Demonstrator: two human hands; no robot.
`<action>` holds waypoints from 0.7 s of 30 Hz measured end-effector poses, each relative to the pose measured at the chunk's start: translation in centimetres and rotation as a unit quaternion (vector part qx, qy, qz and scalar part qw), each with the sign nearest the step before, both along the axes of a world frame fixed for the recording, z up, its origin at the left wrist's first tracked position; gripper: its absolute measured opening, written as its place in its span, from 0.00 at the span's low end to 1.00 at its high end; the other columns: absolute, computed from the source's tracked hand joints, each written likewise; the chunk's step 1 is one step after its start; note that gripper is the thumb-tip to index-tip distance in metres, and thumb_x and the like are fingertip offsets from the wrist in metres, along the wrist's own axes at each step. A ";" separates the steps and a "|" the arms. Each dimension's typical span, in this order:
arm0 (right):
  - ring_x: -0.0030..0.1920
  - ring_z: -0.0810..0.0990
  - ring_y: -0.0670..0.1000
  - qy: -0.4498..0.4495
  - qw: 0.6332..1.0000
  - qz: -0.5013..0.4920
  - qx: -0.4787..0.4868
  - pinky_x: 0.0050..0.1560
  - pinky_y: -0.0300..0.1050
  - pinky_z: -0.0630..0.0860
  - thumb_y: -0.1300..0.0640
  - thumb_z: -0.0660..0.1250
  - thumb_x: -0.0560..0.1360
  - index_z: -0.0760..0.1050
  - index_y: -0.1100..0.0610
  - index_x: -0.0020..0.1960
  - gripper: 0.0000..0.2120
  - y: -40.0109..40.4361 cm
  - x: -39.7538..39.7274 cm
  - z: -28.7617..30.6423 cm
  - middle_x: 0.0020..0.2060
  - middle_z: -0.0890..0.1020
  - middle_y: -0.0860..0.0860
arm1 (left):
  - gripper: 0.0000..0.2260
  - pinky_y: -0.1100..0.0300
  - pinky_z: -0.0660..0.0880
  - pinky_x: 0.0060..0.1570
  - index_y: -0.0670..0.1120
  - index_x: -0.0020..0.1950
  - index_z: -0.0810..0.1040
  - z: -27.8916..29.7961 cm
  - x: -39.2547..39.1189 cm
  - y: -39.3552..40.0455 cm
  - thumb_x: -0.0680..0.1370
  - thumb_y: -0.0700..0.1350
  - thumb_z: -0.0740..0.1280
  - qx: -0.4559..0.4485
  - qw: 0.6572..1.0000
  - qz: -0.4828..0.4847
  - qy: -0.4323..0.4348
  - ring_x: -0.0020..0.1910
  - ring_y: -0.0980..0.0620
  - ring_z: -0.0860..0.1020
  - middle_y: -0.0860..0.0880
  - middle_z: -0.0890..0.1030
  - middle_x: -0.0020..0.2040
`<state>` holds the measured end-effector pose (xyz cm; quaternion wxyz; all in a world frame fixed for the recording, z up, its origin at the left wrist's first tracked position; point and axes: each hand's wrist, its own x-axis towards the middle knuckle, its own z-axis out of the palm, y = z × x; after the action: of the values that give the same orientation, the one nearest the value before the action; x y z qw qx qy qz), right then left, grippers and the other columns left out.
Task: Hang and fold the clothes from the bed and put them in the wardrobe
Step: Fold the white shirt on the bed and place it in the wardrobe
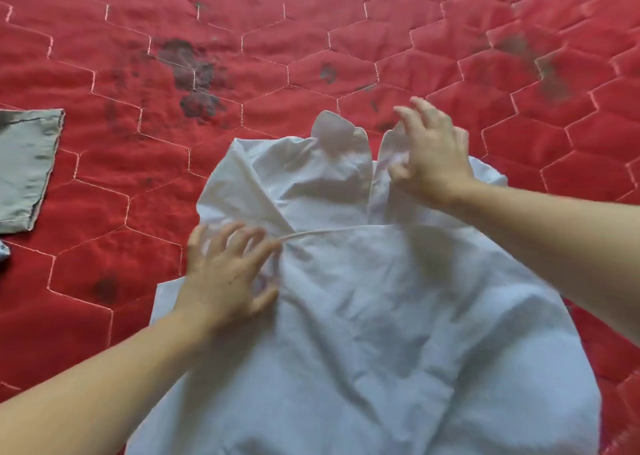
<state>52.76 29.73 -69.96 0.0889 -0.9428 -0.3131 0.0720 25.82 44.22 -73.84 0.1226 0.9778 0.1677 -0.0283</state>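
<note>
A white collared shirt (363, 316) lies spread on the red quilted bed, its collar pointing away from me and its fabric creased. My left hand (228, 274) rests flat on the shirt's left side near a folded edge, fingers spread apart. My right hand (429, 156) hovers over the right part of the collar with fingers curled and apart, touching the cloth lightly. Neither hand has fabric pinched in it. The shirt's lower hem runs out of the bottom of the view.
The red bedcover (311, 38) has a stitched hexagon pattern and dark stains. A grey-green folded garment (27, 167) lies at the left edge. A scrap of pale cloth (3, 252) shows just below it.
</note>
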 end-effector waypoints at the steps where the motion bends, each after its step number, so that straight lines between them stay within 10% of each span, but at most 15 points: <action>1: 0.76 0.54 0.54 0.043 0.997 -0.057 -0.032 0.71 0.57 0.54 0.56 0.67 0.71 0.55 0.50 0.77 0.38 0.3 1.1 0.2 0.78 0.54 0.52 | 0.25 0.37 0.58 0.67 0.55 0.64 0.73 0.4 1.5 -0.3 0.66 0.53 0.64 -0.005 1.000 -0.021 0.020 0.65 0.41 0.72 0.46 0.76 0.64; 5: 0.72 0.61 0.60 0.127 0.974 -0.175 -0.069 0.66 0.58 0.63 0.52 0.71 0.70 0.54 0.53 0.75 0.39 0.7 3.5 0.1 0.73 0.60 0.57 | 0.33 0.51 0.65 0.62 0.62 0.72 0.61 0.5 7.0 -1.2 0.68 0.51 0.67 -0.017 0.995 -0.040 0.091 0.68 0.44 0.62 0.54 0.61 0.71; 10: 0.31 0.79 0.55 0.208 0.958 -0.160 -0.114 0.27 0.41 0.71 0.49 0.72 0.68 0.75 0.60 0.46 0.16 -1.0 4.2 0.6 0.38 0.82 0.57 | 0.36 0.50 0.63 0.62 0.64 0.70 0.60 0.5 9.1 -0.7 0.65 0.49 0.70 -0.059 0.987 0.019 0.146 0.67 0.44 0.62 0.54 0.60 0.70; 18: 0.29 0.73 0.54 0.288 0.933 -0.062 -0.206 0.30 0.40 0.69 0.51 0.71 0.67 0.78 0.57 0.43 0.10 -2.0 4.4 2.6 0.31 0.76 0.54 | 0.24 0.51 0.64 0.64 0.51 0.67 0.71 4.3 13.0 0.9 0.71 0.42 0.67 -0.097 0.990 0.075 -0.076 0.65 0.45 0.69 0.48 0.72 0.66; 21: 0.32 0.83 0.55 0.410 0.870 -0.095 -0.258 0.33 0.43 0.78 0.47 0.74 0.69 0.80 0.60 0.50 0.18 -2.3 5.3 3.6 0.36 0.84 0.54 | 0.29 0.59 0.63 0.56 0.52 0.74 0.63 5.1 16.5 1.4 0.73 0.41 0.63 -0.155 0.985 0.080 0.004 0.67 0.48 0.70 0.49 0.68 0.71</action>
<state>58.08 27.43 -66.37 -0.0308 -0.8432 -0.1278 0.5212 42.31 45.60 -68.69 0.2744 0.9301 0.2393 -0.0479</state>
